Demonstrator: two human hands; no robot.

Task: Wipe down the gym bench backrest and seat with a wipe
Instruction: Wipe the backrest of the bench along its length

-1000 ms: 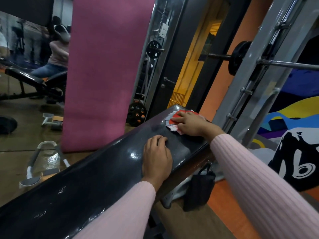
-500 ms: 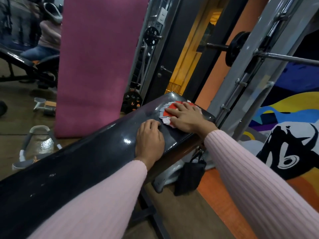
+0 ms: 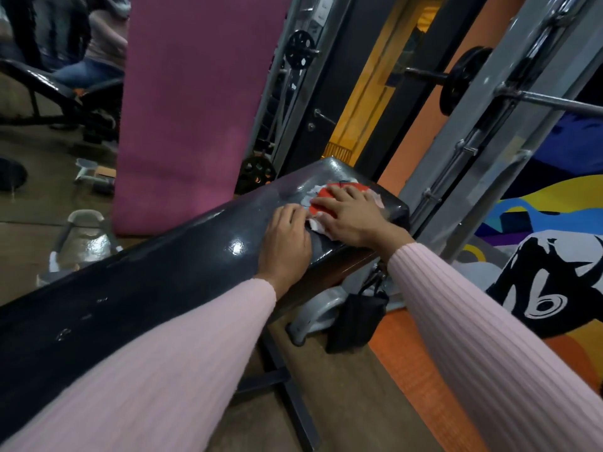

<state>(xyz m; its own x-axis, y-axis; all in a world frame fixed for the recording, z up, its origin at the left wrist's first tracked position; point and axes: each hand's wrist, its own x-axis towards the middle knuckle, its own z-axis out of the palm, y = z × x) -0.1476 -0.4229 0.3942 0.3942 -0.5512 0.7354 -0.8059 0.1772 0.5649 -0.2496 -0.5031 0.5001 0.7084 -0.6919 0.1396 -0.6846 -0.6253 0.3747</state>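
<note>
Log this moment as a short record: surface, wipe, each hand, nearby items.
surface: black padded bench, glossy, running from lower left up to its far end
wipe: red and white cloth flat on the bench's far end
right hand: palm down, pressed flat on the wipe
left hand: palm down on the bare pad, fingertips at the wipe's edge
nearby: pink mat standing behind the bench; black bag hanging under it

Dim indoor light; glare spot on bench pad [image 3: 237, 247]; soft blur, edges warped.
</note>
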